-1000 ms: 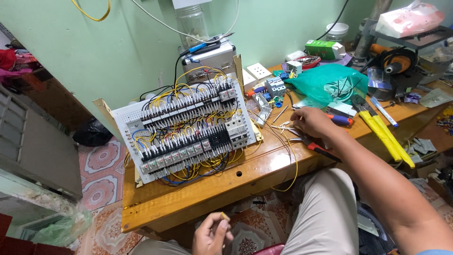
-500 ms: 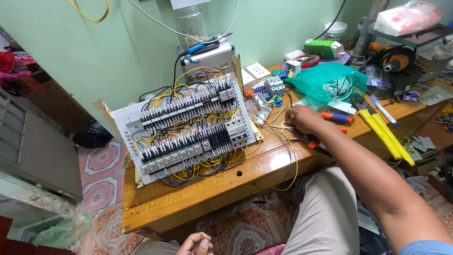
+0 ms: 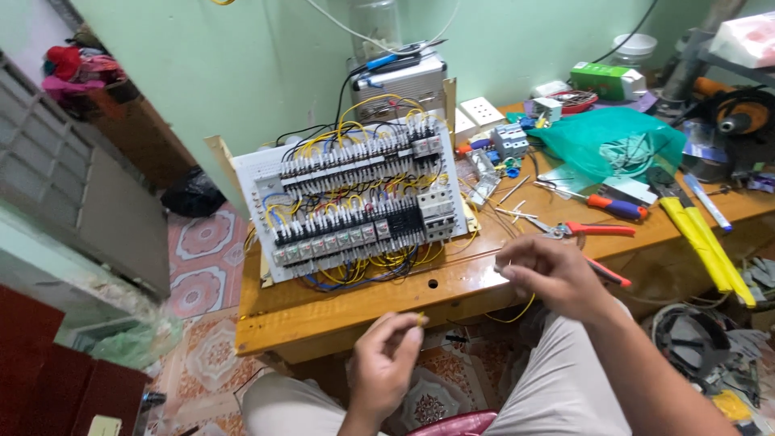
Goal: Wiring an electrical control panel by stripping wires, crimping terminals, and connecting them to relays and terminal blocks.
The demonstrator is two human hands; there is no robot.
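The left hand is pinching a tiny yellow piece, too small to identify, below the counter edge; the right hand is curling narrowly around a thin yellow wire, mostly hidden

A: What is being handled?

B: A thin yellow wire. It hangs in a loose curve just below the front edge of a wooden bench, running up to pinched fingertips on the right.

A: Anything else?

B: A tiny yellow piece, perhaps a wire end or sleeve, nipped between thumb and forefinger on the left. It is too small to tell which. It sits lower than the wire and apart from it, in front of the bench edge.
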